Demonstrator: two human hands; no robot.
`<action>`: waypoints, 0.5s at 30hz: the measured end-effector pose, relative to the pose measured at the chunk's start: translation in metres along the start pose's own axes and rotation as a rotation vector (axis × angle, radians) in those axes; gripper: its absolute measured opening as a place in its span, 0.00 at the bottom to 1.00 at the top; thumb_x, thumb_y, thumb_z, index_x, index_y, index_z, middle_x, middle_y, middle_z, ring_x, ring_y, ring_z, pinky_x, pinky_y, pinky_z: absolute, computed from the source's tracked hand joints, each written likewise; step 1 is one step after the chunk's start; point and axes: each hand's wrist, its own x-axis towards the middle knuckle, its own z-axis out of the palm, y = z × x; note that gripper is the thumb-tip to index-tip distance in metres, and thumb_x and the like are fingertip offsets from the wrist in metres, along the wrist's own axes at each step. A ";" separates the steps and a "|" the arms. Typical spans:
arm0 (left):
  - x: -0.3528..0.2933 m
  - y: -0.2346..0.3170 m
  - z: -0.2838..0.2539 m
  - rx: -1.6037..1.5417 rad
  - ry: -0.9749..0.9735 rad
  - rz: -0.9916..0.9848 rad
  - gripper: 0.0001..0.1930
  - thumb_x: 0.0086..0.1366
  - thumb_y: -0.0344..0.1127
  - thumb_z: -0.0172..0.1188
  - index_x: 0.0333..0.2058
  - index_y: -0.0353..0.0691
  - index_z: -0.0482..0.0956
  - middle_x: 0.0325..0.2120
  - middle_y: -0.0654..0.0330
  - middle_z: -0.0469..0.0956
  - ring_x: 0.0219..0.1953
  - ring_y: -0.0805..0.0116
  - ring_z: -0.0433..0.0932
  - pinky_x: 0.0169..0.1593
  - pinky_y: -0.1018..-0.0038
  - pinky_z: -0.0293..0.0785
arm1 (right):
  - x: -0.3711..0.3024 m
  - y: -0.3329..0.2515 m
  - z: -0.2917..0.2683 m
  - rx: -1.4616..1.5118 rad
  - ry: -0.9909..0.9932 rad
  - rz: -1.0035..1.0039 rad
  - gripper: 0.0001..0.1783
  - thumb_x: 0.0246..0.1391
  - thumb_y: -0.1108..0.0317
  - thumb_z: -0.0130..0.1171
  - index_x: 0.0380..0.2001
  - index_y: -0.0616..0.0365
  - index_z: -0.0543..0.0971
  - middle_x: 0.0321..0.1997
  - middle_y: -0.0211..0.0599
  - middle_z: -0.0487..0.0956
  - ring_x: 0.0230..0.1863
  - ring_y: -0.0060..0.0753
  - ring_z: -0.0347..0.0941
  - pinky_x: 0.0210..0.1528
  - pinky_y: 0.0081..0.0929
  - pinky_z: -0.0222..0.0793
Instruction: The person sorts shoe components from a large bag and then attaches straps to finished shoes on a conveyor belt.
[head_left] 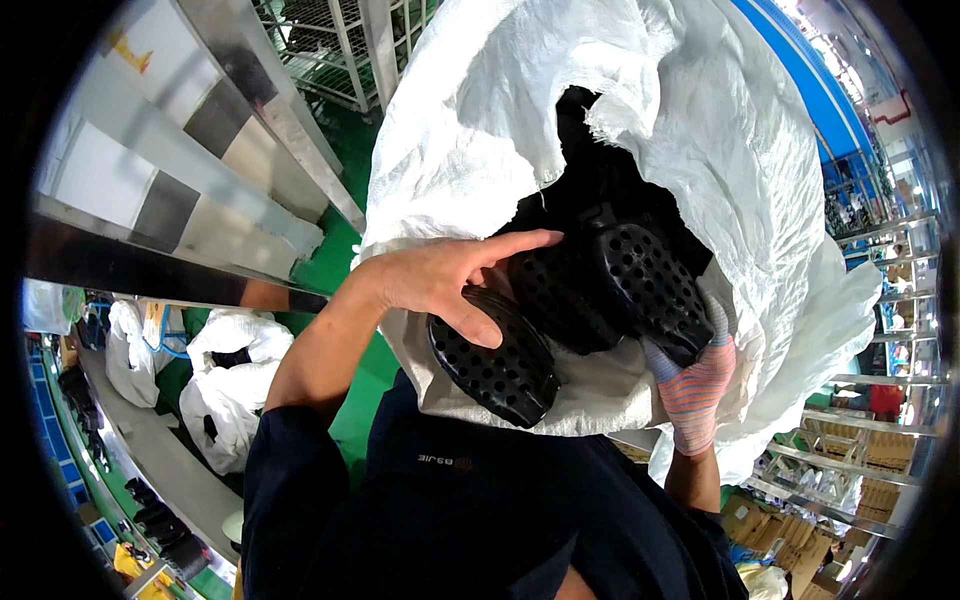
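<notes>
A big white woven sack (480, 120) gapes in front of me, its torn mouth full of dark pieces. At its near rim lie black perforated clogs with rounded, hole-covered toes. My bare left hand (450, 285) grips the left clog (495, 365), thumb on top and index finger stretched toward the sack's mouth; its other fingers are mostly hidden. Wearing a striped knit glove, my right hand (695, 385) holds the right clog (652, 285) by its lower right side. Between them sits another perforated clog (565, 300), partly covered by the right one.
Left of me, a metal rail (170, 265) runs toward the sack, beside pale panels. Smaller white sacks (235, 375) with dark contents stand below it. A wire rack (320, 50) is at the back left. Metal shelving (880, 390) and cardboard boxes (785, 535) stand at the right.
</notes>
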 end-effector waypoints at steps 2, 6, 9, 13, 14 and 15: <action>-0.001 0.005 -0.001 0.002 -0.011 -0.021 0.67 0.51 0.46 0.81 0.78 0.35 0.41 0.72 0.45 0.59 0.63 0.54 0.74 0.62 0.63 0.75 | 0.003 -0.003 0.002 -0.011 -0.011 -0.004 0.44 0.41 0.75 0.78 0.65 0.59 0.73 0.57 0.49 0.81 0.57 0.45 0.80 0.61 0.35 0.75; -0.002 0.004 0.001 0.017 0.008 0.032 0.64 0.51 0.45 0.82 0.78 0.40 0.46 0.60 0.48 0.72 0.56 0.60 0.77 0.60 0.65 0.74 | 0.007 -0.006 0.004 -0.007 0.000 -0.013 0.46 0.42 0.79 0.77 0.68 0.61 0.70 0.57 0.46 0.82 0.56 0.38 0.81 0.61 0.34 0.77; -0.006 0.004 0.004 -0.010 -0.005 0.055 0.62 0.50 0.41 0.82 0.77 0.39 0.48 0.62 0.48 0.71 0.61 0.60 0.73 0.65 0.65 0.70 | 0.008 -0.005 0.010 0.114 0.055 0.030 0.45 0.41 0.75 0.78 0.66 0.62 0.72 0.56 0.48 0.82 0.55 0.41 0.82 0.60 0.34 0.76; -0.009 0.004 0.007 -0.075 -0.006 0.072 0.61 0.48 0.37 0.83 0.76 0.36 0.51 0.65 0.49 0.68 0.66 0.60 0.69 0.69 0.65 0.66 | 0.010 -0.013 0.010 0.140 0.065 0.034 0.45 0.41 0.76 0.78 0.66 0.63 0.72 0.55 0.48 0.82 0.54 0.40 0.83 0.59 0.33 0.77; -0.011 0.003 0.007 -0.073 0.001 0.082 0.61 0.48 0.37 0.83 0.75 0.36 0.52 0.65 0.49 0.68 0.66 0.60 0.69 0.70 0.65 0.65 | 0.011 -0.013 0.009 0.124 0.061 0.039 0.46 0.41 0.77 0.78 0.66 0.63 0.72 0.54 0.48 0.83 0.53 0.40 0.83 0.59 0.33 0.77; -0.011 0.001 0.007 -0.060 -0.003 0.099 0.61 0.48 0.37 0.83 0.75 0.35 0.52 0.65 0.49 0.68 0.66 0.60 0.69 0.70 0.65 0.65 | 0.010 -0.013 0.009 0.138 0.054 0.061 0.46 0.40 0.76 0.78 0.66 0.63 0.72 0.55 0.48 0.82 0.54 0.41 0.82 0.60 0.33 0.77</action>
